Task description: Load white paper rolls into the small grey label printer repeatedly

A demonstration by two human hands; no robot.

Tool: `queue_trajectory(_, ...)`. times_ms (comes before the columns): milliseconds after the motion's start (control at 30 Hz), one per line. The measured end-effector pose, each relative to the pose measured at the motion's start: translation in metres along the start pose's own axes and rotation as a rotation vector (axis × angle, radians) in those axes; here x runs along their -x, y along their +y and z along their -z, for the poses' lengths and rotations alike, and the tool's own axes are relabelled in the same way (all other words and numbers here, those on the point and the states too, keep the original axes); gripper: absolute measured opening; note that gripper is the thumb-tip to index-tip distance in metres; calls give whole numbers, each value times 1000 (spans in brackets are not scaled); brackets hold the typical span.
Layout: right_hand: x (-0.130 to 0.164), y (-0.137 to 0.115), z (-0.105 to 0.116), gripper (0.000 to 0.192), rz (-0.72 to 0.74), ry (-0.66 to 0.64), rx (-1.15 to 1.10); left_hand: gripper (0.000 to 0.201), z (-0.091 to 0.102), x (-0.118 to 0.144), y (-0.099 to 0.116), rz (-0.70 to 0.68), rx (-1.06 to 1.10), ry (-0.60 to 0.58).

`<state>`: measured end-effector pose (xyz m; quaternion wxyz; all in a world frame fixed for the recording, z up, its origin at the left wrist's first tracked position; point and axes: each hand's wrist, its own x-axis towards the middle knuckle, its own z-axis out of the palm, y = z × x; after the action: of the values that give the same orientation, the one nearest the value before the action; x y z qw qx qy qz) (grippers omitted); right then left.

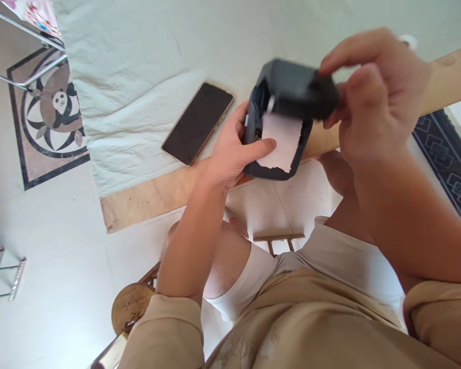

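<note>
My left hand [232, 146] grips a dark portable receipt printer [280, 175] from its left side, thumb lying over the white paper [284, 133] inside. The paper has a torn, jagged lower edge. Above the opening, the printer's black lid [297, 84] is raised and slightly blurred; I cannot tell how it joins the body. My right hand [384, 97] pinches the lid's right end between thumb and fingers. On the cloth left of the printer lies a smartphone [197, 124] with a dark screen and a gold-edged case.
A pale wrinkled cloth [130, 66] covers the table, whose bare wooden edge [149, 197] runs in front of me. A metal rack [26, 77] stands at left over a panda floor mat [57, 118]. Below are a round wooden stool [132, 307] and, at right, a dark patterned rug [451, 164].
</note>
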<state>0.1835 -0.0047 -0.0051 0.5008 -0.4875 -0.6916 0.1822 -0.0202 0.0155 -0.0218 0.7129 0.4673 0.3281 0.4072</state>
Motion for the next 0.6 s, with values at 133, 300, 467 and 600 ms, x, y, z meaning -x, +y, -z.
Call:
queue_trajectory(133,14,0,-5,27,28,-28,109,42,-7,1,4,22,80,27)
queue_trajectory(300,58,4,4,32,-28,15,25,23,-16,2,6,10,103,92)
queue_trajectory(467,166,24,-1,29,-208,-473,-4,15,-18,0,4,-42,91,140)
queue_trajectory(600,239,30,-27,41,-282,-1129,-105,8,-17,-2,2,-85,45,112)
